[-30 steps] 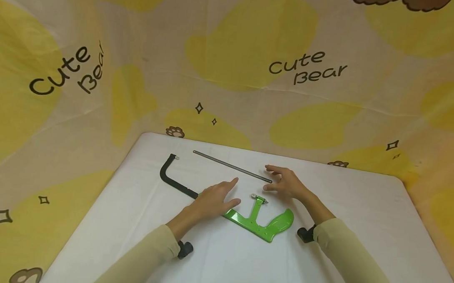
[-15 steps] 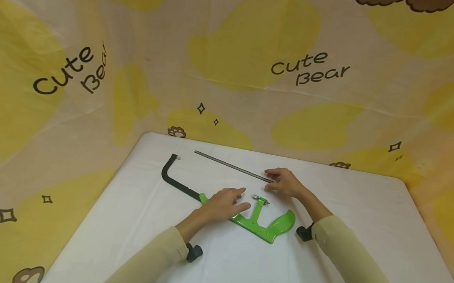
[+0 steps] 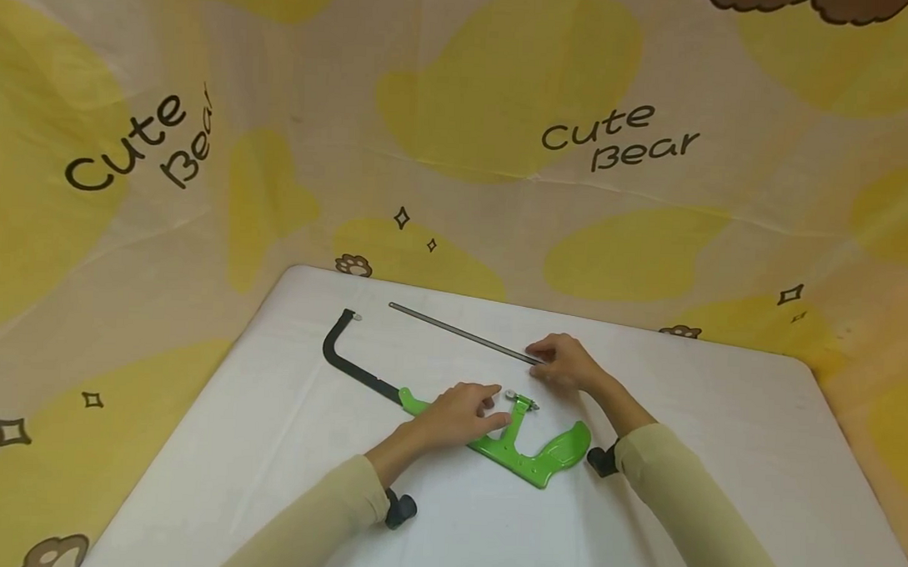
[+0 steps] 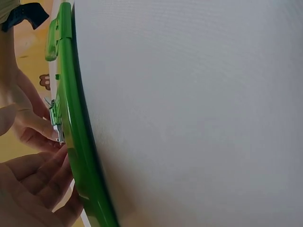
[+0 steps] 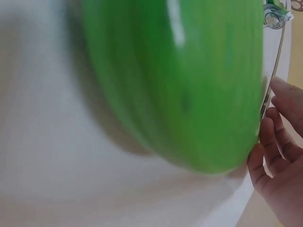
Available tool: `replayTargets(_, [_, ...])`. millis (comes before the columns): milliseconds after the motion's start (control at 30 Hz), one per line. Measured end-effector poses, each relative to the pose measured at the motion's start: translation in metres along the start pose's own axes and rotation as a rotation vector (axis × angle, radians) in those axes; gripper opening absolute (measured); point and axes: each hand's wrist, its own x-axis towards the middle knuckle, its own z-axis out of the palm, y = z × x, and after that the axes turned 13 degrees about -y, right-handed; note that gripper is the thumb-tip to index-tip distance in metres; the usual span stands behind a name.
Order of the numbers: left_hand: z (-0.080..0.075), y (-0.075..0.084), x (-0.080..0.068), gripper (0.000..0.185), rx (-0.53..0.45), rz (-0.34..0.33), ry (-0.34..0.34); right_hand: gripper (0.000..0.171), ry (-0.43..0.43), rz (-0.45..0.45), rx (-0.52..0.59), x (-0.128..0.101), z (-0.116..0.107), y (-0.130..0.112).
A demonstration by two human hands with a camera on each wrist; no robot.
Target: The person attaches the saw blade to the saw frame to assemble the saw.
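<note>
One blade (image 3: 460, 332) on the surface (image 3: 216, 442) beyond one green-and-black saw frame (image 3: 526, 466), probably light, springy and sharp-edged, best pinched at an end, where the right hand (image 3: 567, 362) is half-curled, firm hold can't tell; left hand (image 3: 457, 415) loosely extended over the frame, no hold seen.

One green-and-black metal hacksaw frame (image 3: 364, 382). One thin straight grey metal saw blade (image 3: 460, 331). One bare left hand (image 3: 460, 417), one bare right hand (image 3: 567, 362). Two long beige fabric sleeves (image 3: 694, 500). Two black wrist-worn devices (image 3: 403, 509). One white rounded-corner table (image 3: 756, 444). Two black "Cute Bear" letterings (image 3: 620, 137), six dark four-pointed star outlines (image 3: 8, 432).
</note>
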Motion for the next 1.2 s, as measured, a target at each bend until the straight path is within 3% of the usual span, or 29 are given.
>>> replayTargets(267, [0.006,0.002,0.004,0.059,-0.022,0.002,-0.006,0.027,0.014,0.022,-0.019,0.004,-0.001,-0.004])
replayTargets(567, [0.011,0.0,0.011,0.056,-0.168,0.046,-0.01,0.019,0.074,0.075,-0.077,0.008,0.003,-0.01])
replayTargets(833, [0.012,0.004,0.012,0.052,-0.215,0.039,-0.004,0.008,0.103,0.123,-0.089,0.01,0.006,-0.014])
replayTargets(1200, [0.019,0.008,0.016,0.046,-0.3,-0.009,0.047,0.006,0.067,0.211,-0.057,0.016,0.007,-0.015])
